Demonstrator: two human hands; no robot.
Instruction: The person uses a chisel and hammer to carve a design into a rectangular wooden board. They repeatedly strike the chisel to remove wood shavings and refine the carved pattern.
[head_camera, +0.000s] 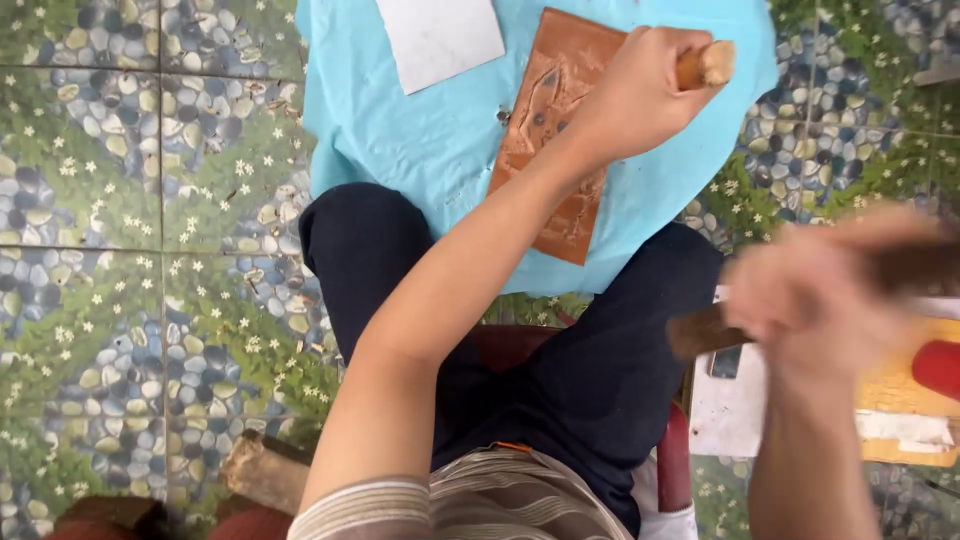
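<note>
A brown carved wooden board (560, 150) lies on a light blue cloth (420, 130) spread over a low surface in front of my knees. My left hand (635, 95) is closed around a wooden-handled tool (705, 65), held over the upper part of the board. My right hand (810, 300) is blurred at the right, gripping a dark wooden stick-like tool (705, 330) away from the board. A white sheet (440, 35) rests on the cloth at the top.
The floor (130, 200) is tiled with a pebble-and-flower pattern. At the right stand a white slab (730, 405), a yellow board (900, 400) and a red object (940, 365). A wood block (265, 470) lies at the lower left beside my red seat (675, 455).
</note>
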